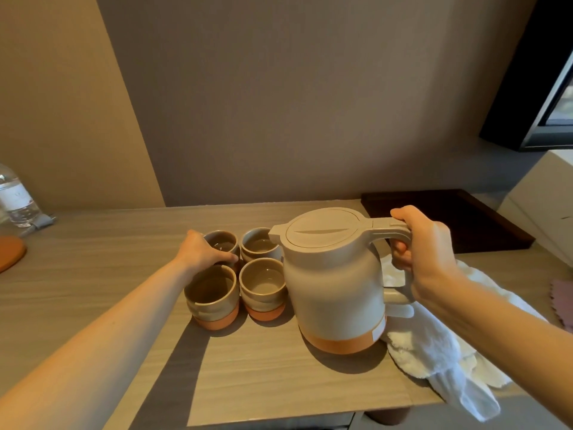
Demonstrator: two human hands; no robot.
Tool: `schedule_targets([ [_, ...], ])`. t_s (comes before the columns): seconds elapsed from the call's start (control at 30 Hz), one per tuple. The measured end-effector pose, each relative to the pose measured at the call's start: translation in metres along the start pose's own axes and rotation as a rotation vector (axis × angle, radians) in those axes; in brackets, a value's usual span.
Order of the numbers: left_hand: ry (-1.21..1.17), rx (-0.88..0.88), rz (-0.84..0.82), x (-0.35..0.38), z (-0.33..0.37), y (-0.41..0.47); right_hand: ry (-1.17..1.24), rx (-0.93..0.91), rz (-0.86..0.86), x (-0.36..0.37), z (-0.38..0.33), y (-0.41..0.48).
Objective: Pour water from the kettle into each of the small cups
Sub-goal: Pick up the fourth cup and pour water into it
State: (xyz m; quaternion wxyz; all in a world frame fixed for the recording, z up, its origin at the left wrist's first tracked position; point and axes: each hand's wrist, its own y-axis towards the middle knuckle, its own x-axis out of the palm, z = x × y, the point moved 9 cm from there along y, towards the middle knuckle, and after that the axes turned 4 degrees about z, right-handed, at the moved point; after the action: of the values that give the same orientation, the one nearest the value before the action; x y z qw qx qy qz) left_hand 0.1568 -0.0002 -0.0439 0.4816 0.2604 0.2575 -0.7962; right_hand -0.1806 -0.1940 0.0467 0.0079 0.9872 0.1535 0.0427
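- Starting at the far left edge, a clear water bottle (17,198) stands at the back of the worktop (93,274), with an orange round pad (11,252) just in front of it; bare wood grain lies open between these and the cups.
- Reaching in from the lower left, the left hand (203,251) has its grip curled around the back-left cup (221,243), fingertips on the near side of its rim.
- Four small cups sit in a tight two-by-two cluster, nearly touching: the back-left cup, the back-right cup (259,248), the front-left cup (212,294) and the front-right cup (263,288). Each is glazed beige above and has a bare orange band at the foot, where the foot shows.
- Water level inside the cups is hard to tell.
- Just right of the cups stands the kettle (335,283), upright, beige with an orange base band, lid closed, spout pointing left over the back-right cup's rim. Whether its base rests on the worktop or hangs just above it, I cannot tell.
- The right hand (424,252) has its grip closed fully around the kettle's handle, thumb on top.
- A white cloth (434,346) lies crumpled beside the kettle, spilling over the near edge of the worktop.
- A dark tray (465,218) lies at the back right, and a white box (545,200) stands at the right edge.
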Motion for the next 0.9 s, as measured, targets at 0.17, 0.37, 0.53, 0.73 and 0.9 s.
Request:
schedule_targets([
  [0.17, 0.034, -0.016, -0.02, 0.002, -0.002, -0.002, 0.016, 0.005, 0.012, -0.003, 0.004, -0.001],
  [0.37, 0.147, -0.004, -0.026, -0.001, 0.004, -0.007, 0.04, 0.014, 0.019, -0.004, 0.01, -0.006],
  [0.53, 0.153, 0.113, 0.108, -0.018, 0.02, -0.015, 0.038, 0.019, 0.025, -0.005, 0.014, -0.011],
  [0.73, 0.065, 0.526, 0.192, -0.027, 0.075, -0.077, 0.041, 0.029, 0.032, -0.008, 0.017, -0.018],
  [0.9, -0.054, 0.808, 0.145, -0.016, 0.108, -0.146, 0.056, 0.039, 0.038, -0.012, 0.023, -0.021],
])
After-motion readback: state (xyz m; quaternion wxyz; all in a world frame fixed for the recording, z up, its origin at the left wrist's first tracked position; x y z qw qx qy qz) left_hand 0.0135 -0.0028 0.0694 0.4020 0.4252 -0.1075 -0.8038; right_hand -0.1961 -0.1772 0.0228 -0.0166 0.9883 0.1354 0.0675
